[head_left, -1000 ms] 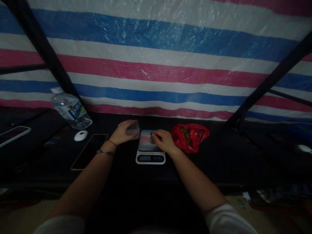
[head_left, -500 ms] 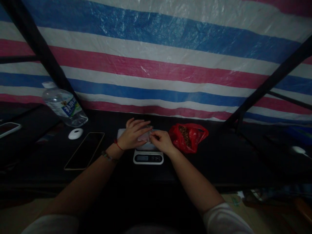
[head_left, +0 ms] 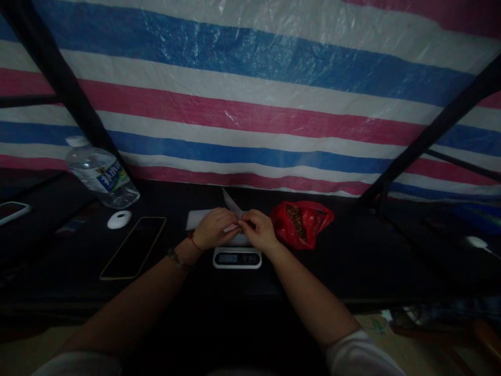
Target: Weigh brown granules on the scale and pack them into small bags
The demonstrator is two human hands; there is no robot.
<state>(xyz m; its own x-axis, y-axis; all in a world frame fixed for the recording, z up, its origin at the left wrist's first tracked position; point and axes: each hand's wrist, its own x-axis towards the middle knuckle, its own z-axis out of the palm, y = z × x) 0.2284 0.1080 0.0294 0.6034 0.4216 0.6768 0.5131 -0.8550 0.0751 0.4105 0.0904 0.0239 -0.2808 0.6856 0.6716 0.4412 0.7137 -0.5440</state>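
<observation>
Over a small white digital scale (head_left: 237, 258), both hands pinch a thin translucent plastic bag (head_left: 230, 202), whose upper part sticks up behind the fingers. My left hand (head_left: 212, 228) has its fingers closed on the bag's left side. Meeting it fingertip to fingertip, my right hand (head_left: 260, 230) grips the right side. The hands hide most of the weighing plate. A pale flat stack or packet (head_left: 194, 219) lies partly under my left hand. Right of my right hand sits an open red plastic bag (head_left: 278, 222) with small brown bits (head_left: 296, 220) inside.
On the dark table (head_left: 332, 277), a phone (head_left: 135, 248), a white rounded case (head_left: 119, 219) and a large plastic bottle (head_left: 104, 175) stand to the left. Another phone (head_left: 13, 210) lies far left. Black metal poles (head_left: 415, 146) and a striped sheet (head_left: 250, 125) bound the back.
My left hand, spread out over the plastic bag before, has drawn its fingers together to pinch it beside my right hand. The bag's upper part now stands up. The view has shifted slightly.
</observation>
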